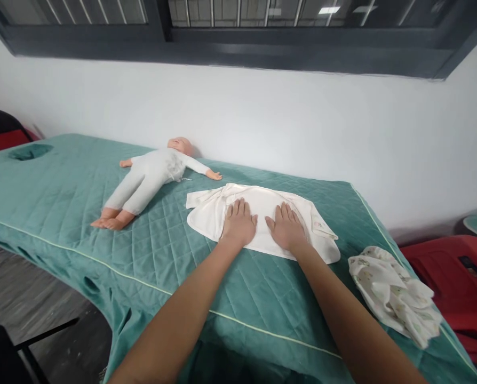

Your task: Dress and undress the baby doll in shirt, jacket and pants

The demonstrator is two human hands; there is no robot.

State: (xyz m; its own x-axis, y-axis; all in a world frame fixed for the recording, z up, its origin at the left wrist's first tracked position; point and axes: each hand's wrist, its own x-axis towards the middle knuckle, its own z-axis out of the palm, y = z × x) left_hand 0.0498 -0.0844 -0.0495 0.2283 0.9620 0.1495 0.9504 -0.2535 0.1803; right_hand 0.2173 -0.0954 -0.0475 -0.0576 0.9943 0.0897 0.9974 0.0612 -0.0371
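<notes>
While both palms lie flat on it, the cream baby garment is spread open on the teal quilted cover, roughly mid-bed and a little toward the far side. One sleeve points left toward the doll. A folded corner with a faint print shows at its right end.

Left hand: palm down on the garment's middle, fingers extended and close together, pointing away from the body. It grips nothing.

Right hand: the same posture just beside it, thumbs nearly meeting, fingers slightly fanned. It pinches nothing either; contact is by pressure only. Judgement: flat palms set side by side suit pinning thin fabric smooth against the quilt rather than lifting it.

Baby doll: on its back to the left of the garment, near but apart from it. Its arms are out, its head is toward the wall, and it wears a pale one-piece suit. One doll hand comes close to the garment's upper edge.

Crumpled printed cloth: bunched at the bed's right near corner, well apart from the hands and partly over the piped edge. It looks set aside.

Face opening: at the far left end of the cover.

Red seat: beyond the right edge.

Dark window frame: above the wall.
</notes>
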